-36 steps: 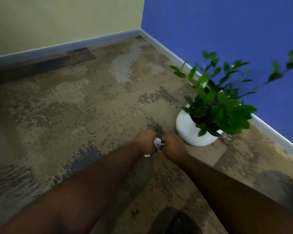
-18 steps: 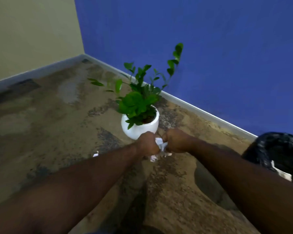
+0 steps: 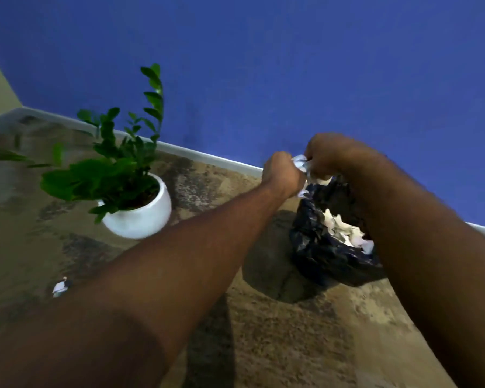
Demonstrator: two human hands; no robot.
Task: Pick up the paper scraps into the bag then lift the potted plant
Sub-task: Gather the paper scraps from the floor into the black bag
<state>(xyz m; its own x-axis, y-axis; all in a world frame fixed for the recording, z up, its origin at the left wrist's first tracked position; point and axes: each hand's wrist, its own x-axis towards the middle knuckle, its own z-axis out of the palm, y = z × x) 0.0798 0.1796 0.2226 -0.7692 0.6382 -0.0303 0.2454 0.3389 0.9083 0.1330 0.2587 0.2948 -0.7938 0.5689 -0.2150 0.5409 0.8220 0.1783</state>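
My left hand [image 3: 283, 175] and my right hand [image 3: 326, 155] are fisted together around a bunch of white paper scraps [image 3: 301, 163], held just above the open mouth of a black plastic bag [image 3: 319, 253]. More white scraps [image 3: 345, 231] lie inside the bag. The potted plant [image 3: 115, 175], green leaves in a round white pot [image 3: 143, 217], stands on the carpet to the left of my hands. One small paper scrap [image 3: 59, 287] lies on the carpet at the left, beside my left forearm.
A blue wall [image 3: 291, 65] with a pale baseboard [image 3: 207, 158] runs behind the plant and bag. A beige wall meets it at the far left corner. Patterned brown carpet [image 3: 277, 345] covers the floor in front.
Both hands have risen from the floor by the pot and swung right with the scraps, now over the bag. The view has turned right, bringing the bag fully in.
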